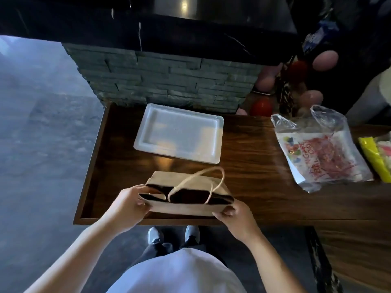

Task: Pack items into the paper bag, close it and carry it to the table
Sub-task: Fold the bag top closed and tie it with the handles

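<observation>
I'm gripping the paper bag [186,208] at the counter's [254,166] near-left edge w/ both hands: left hand [129,206] and right hand [234,214] fingers pinched shut on the rim corners. Probably light, floppy, tears easily, so I'm holding the folded rim, not the thin handles [211,178].

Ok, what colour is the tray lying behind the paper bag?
White. The tray shows plainly in the head view, on the dark wooden counter beyond the paper bag.
</observation>
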{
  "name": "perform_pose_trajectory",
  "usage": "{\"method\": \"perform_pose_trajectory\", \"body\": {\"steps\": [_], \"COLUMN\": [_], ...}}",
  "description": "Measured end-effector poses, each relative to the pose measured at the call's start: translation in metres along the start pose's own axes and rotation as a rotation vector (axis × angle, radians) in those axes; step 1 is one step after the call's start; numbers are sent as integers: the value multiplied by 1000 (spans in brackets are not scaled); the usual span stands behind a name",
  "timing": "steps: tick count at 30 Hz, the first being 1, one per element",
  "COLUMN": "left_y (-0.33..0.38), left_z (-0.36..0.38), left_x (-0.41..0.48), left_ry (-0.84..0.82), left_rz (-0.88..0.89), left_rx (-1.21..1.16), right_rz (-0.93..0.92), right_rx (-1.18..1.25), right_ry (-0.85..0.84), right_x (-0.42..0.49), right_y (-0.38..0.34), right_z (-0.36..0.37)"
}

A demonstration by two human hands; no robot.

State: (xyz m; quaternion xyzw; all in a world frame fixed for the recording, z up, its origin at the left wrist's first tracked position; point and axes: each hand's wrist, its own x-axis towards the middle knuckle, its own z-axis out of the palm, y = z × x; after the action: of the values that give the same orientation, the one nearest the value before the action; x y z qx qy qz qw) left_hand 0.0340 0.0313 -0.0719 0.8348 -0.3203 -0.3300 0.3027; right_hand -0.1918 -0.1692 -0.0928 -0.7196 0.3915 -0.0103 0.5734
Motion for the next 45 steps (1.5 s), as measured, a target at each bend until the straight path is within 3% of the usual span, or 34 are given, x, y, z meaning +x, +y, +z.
{"method": "perform_pose_trajectory", "body": {"steps": [14, 21, 24, 27, 32, 37, 41, 45], "left_y": [7, 33, 49, 84, 162, 190, 184, 176], "left_z": [-20, -24, -33, -35, 7, 56, 59, 47], "left_x": [-3, -9, -15, -20, -17, 9, 23, 21], "left_ry": [33, 301, 360, 421, 219, -129, -150, -103], "left_rz": [119, 397, 449, 680, 1025, 829, 839, 880], "left_rx": [-47, -126, -72, 95, 477, 991, 973, 884], "right_rz": [-62, -308, -324, -275, -283, -174, -160, -236], "right_rx": [114, 185, 169, 184, 178, 133, 183, 52], "right_ry": [112, 277, 282, 257, 252, 292, 387, 405], "right_x": [0, -10, -12, -9, -11, -11, -5, 3], "right_y": [-5, -28, -31, -31, -19, 5, 17, 30], "right_z": [0, -2, -4, -2, 4, 11, 15, 18]}}
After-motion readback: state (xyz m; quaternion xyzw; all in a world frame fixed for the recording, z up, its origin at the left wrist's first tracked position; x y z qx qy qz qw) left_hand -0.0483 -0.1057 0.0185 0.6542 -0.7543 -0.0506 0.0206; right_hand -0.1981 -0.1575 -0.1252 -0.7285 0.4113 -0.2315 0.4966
